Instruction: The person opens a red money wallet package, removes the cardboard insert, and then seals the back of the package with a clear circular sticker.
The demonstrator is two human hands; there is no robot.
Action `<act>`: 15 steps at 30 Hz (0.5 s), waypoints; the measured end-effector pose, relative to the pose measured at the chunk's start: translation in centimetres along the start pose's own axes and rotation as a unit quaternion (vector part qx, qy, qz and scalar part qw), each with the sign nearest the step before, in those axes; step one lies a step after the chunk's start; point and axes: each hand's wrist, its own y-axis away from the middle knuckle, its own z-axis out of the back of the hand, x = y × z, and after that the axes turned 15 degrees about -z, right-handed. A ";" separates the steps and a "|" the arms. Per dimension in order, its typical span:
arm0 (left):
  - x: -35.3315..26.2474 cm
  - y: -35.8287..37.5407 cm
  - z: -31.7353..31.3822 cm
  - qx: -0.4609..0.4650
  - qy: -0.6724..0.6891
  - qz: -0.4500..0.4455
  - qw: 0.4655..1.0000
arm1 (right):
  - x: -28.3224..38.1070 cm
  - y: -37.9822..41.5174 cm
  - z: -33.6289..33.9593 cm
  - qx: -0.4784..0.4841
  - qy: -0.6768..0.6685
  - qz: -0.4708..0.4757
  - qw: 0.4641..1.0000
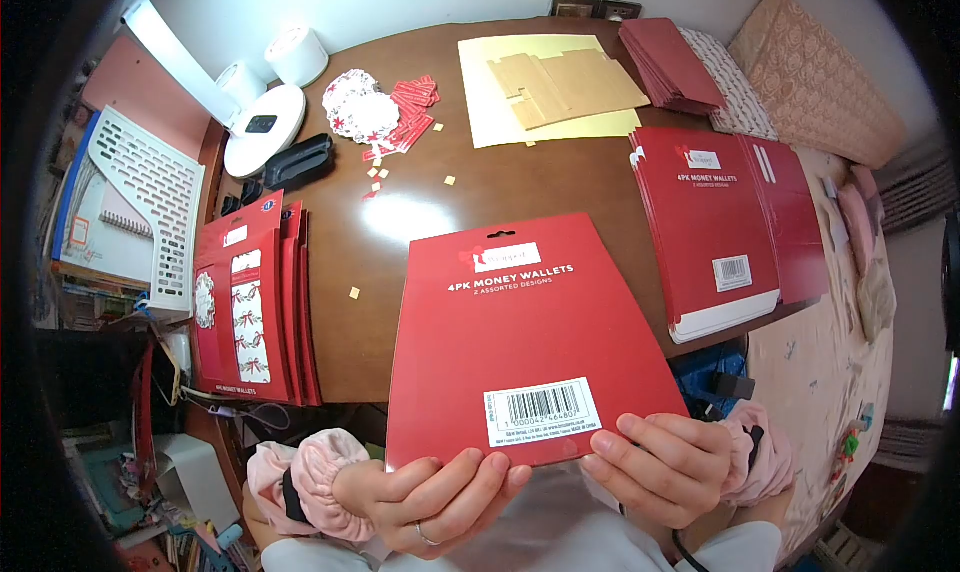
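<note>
A red "4PK Money Wallets" package (520, 342) is held up near the body, its back with the barcode label facing the camera. My left hand (440, 497) grips its bottom edge left of the middle, a ring on one finger. My right hand (665, 467) pinches the same edge near the bottom right corner. Left of it, finished-looking red packages (270, 302) with patterned windows stand in a small group on the brown table (450, 197). To the right lies a stack of flat red packages (705, 232), back side up.
Round patterned pieces (360, 112), red strips (415, 112) and small yellow squares (449, 181) lie at the back. Cardboard (565, 87) rests on yellow sheets (480, 122). Red cards (670, 67) and patterned cards (730, 87) are back right. A lamp (265, 127) and black tray (297, 160) stand left.
</note>
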 end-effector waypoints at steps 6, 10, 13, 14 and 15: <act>0.3 -0.4 0.4 -0.004 0.035 -0.001 0.999 | -0.1 0.0 -0.4 -0.023 -0.011 -0.001 1.000; 0.1 0.1 -0.1 -0.015 0.005 -0.012 1.000 | -0.1 -0.1 -0.6 -0.041 -0.012 0.016 0.999; -0.1 0.1 -0.1 -0.021 -0.006 -0.002 1.000 | 0.1 -0.1 -0.5 -0.037 -0.013 0.014 0.999; 0.0 0.1 0.0 -0.010 -0.005 -0.007 1.000 | 0.0 -0.1 -0.6 -0.037 -0.013 0.014 0.999; 0.0 0.0 0.1 0.001 -0.004 -0.011 1.000 | 0.0 -0.2 -0.6 -0.035 -0.010 0.018 0.999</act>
